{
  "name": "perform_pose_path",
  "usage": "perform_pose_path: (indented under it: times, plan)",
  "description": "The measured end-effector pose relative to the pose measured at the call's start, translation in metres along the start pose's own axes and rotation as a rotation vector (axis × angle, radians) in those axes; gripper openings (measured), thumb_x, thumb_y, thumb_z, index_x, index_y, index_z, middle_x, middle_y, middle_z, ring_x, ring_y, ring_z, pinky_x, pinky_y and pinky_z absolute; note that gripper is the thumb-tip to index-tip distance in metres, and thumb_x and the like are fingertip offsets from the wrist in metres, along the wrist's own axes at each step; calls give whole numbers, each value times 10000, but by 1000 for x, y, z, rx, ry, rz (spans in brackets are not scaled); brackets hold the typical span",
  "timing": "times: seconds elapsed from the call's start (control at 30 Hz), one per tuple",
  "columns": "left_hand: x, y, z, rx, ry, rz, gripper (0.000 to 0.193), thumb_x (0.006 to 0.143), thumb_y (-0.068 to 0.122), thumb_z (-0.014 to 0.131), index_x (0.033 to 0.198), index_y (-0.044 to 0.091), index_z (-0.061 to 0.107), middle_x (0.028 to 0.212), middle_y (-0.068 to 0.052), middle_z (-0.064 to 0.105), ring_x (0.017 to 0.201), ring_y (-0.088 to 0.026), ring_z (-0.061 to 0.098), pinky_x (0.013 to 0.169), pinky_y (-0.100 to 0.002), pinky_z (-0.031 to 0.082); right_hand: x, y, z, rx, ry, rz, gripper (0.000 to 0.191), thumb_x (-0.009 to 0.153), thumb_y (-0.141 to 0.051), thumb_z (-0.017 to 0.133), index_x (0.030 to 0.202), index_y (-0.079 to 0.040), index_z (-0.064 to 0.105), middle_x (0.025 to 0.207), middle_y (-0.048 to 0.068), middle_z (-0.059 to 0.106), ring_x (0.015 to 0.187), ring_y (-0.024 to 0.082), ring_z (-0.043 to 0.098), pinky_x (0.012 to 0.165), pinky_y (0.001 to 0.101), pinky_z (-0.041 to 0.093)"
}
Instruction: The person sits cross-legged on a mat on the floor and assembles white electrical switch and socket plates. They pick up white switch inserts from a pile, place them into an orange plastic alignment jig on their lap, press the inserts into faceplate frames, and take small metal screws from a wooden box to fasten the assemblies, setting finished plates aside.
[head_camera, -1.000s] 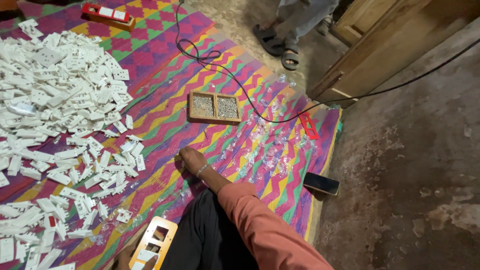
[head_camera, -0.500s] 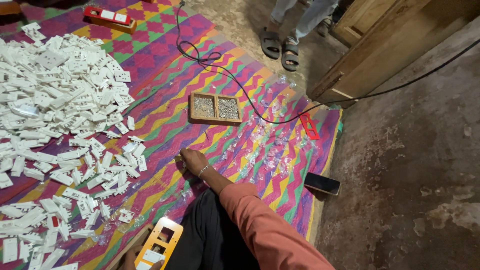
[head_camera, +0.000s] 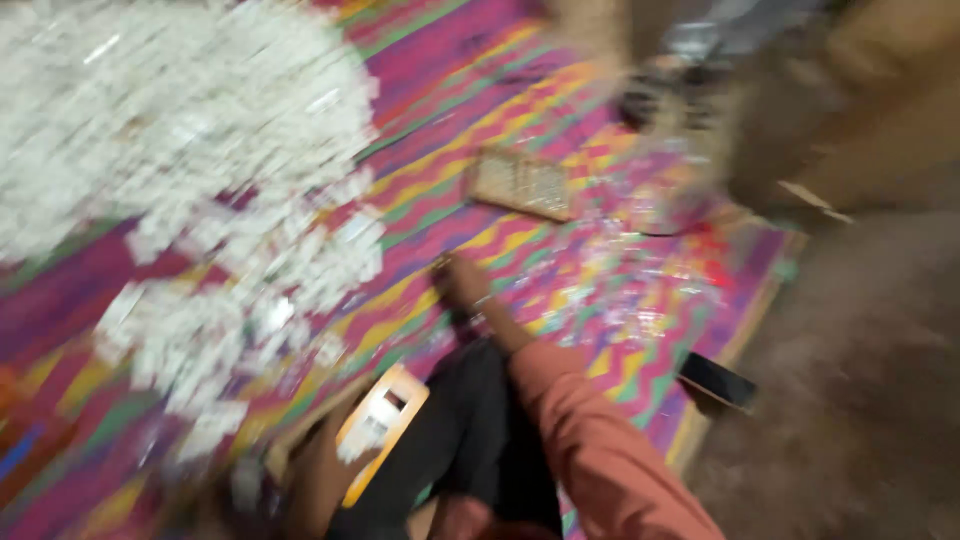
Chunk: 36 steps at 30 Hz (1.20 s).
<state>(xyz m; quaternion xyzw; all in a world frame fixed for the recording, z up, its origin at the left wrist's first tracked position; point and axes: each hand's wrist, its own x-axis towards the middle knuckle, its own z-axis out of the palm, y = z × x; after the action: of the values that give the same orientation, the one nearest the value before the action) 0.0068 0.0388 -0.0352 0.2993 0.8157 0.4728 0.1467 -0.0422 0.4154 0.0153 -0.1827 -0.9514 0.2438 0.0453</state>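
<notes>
The whole view is smeared by motion. My right hand (head_camera: 462, 285) rests on the striped pink, yellow and green mat (head_camera: 600, 300), its orange sleeve running down to the bottom edge; the blur hides its fingers. My left hand (head_camera: 305, 470) is low at the left and grips a yellow-edged rectangular frame plate (head_camera: 382, 418) with white inserts, beside my dark trouser leg. A large heap of small white plastic pieces (head_camera: 180, 130) covers the mat to the left of both hands.
A shallow wooden tray (head_camera: 520, 183) with two compartments lies beyond my right hand. A dark phone (head_camera: 717, 380) sits at the mat's right edge, next to bare earth floor. Another person's sandalled feet (head_camera: 660, 100) and wooden boards (head_camera: 870, 120) are at the top right.
The camera has swung sharply and the picture has gone blurry. My right hand stays planted on the mat. The frame plate has come up higher in my left hand.
</notes>
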Motion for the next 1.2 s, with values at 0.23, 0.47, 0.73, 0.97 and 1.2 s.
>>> perform_pose_path:
  times: [0.23,0.47,0.73,0.97,1.2]
  plan:
    - [-15,14,-6,202,-137,-288,885,685,425,888,1422,179,465,1263,-167,662,1152,-406,616,943,-514,473,4,13,27,141,154,-264,189,858,-99,724,1021,-21,672,920,183,713,845,349,717,725,418,558]
    - [-9,15,-18,192,-203,-338,905,692,457,846,1438,163,426,1295,-175,620,1160,-424,597,945,-545,454,5,1,30,79,137,-284,172,913,-162,770,1013,-34,714,873,168,725,773,316,724,676,403,556]
    - [-10,10,-13,217,-207,-364,841,694,490,843,1367,142,477,1250,-158,657,1124,-389,641,912,-526,495,4,3,32,88,79,-274,139,917,-149,779,988,-45,719,845,140,738,728,258,731,656,363,565]
    - [-8,15,-18,223,-222,-359,853,682,491,854,1362,138,480,1223,-152,669,1114,-377,649,895,-515,503,3,-1,28,85,76,-259,150,909,-164,782,970,-39,725,807,145,731,705,267,721,638,379,553]
    - [-10,15,-18,220,-199,-360,844,686,457,860,1374,146,483,1211,-155,677,1108,-385,652,897,-525,501,1,-2,28,124,96,-260,156,898,-122,775,1008,-28,719,830,147,735,719,249,727,657,365,560]
